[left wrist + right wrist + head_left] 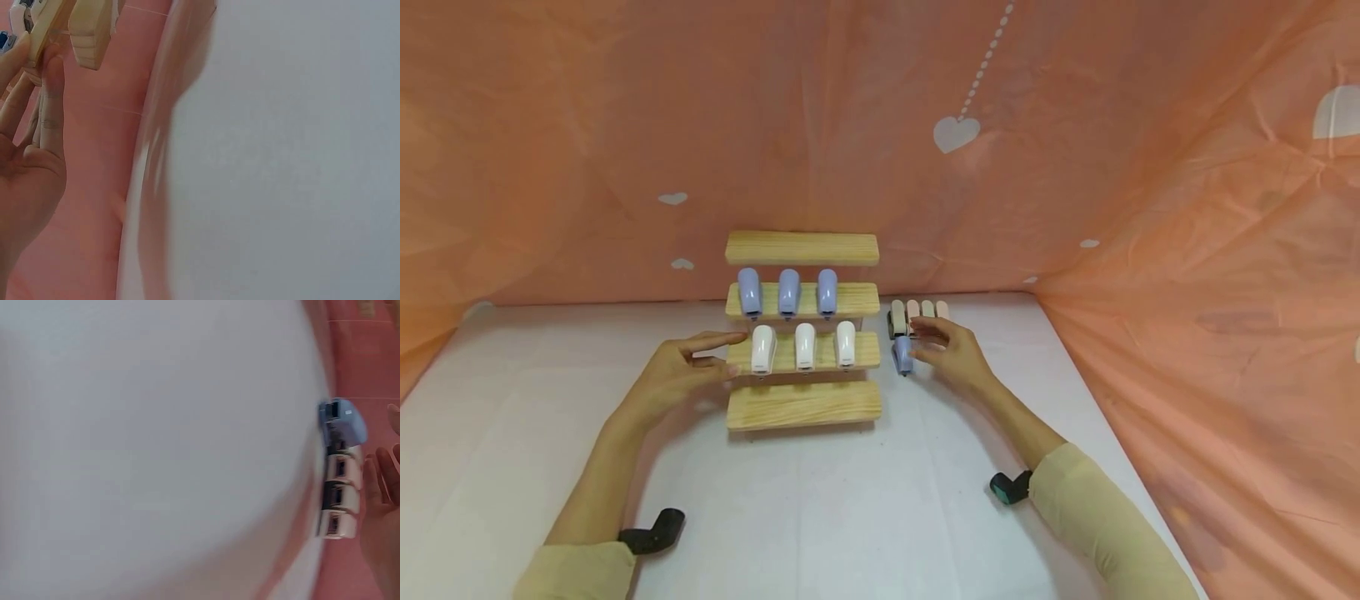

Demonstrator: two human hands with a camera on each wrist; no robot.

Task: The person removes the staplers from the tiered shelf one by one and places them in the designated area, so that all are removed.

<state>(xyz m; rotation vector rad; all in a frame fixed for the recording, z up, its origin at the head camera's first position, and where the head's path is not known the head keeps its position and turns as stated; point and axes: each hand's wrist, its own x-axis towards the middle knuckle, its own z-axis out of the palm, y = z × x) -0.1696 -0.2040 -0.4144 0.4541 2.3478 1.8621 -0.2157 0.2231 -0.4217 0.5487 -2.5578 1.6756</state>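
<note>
A tiered wooden rack [805, 406] stands at the back of the table. My left hand [670, 375] pinches the left end of its third board between thumb and fingers; in the left wrist view that board [45, 28] sits at the fingertips. Three lavender mini staplers [788, 292] line the second board, and three white mini staplers [805, 346] the third. Right of the rack, another lavender stapler [903, 356] is on the table. Beside it is my right hand [955, 354], its fingers loosely bent; the right wrist view shows a gap between hand [382, 519] and stapler [350, 422].
Behind the lone lavender stapler, several pastel staplers [927, 308] stand in a row, partly hidden by my right hand. An orange-pink curtain [850, 125] with white hearts hangs behind and along the sides of the white table [850, 517].
</note>
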